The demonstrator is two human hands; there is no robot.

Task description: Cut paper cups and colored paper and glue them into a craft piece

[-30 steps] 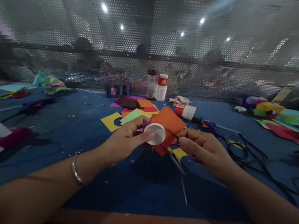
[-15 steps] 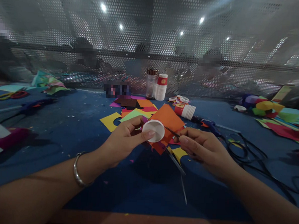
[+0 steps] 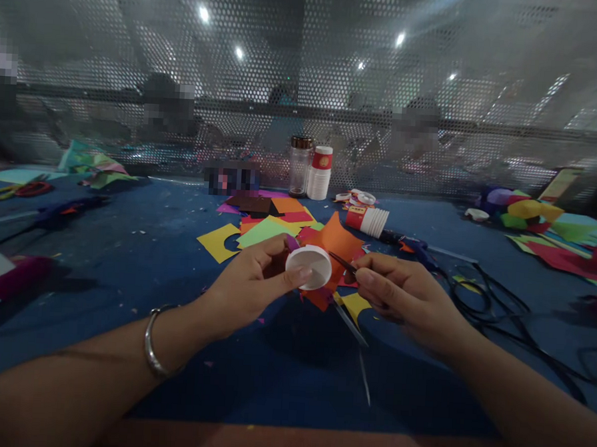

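Observation:
My left hand (image 3: 253,278) grips a white paper cup (image 3: 316,268), its round white face tilted toward me, thumb pressed on it. Behind it lies an orange paper sheet (image 3: 340,236), curled up at its top corner and partly hidden by the cup. A purple scrap shows at my left fingers. In my right hand (image 3: 400,289) a thin dark pencil-like stick (image 3: 342,261) is pinched, its tip close to the cup's right edge. Whether the tip touches the sheet I cannot tell. Below, yellow paper (image 3: 357,306) with a curved cut sits on the table.
Colored sheets (image 3: 263,231) are spread behind my hands. A stack of paper cups (image 3: 320,174) stands by a glass bottle (image 3: 299,167); more cups (image 3: 366,220) lie sideways. A blue glue gun (image 3: 420,251) with black cable (image 3: 490,287) is at right, scissors (image 3: 20,190) far left.
The orange sheet has curled, its upper corner bending upward. The cup has shifted slightly right and down against it. My right hand keeps the dark stick at the cup's edge.

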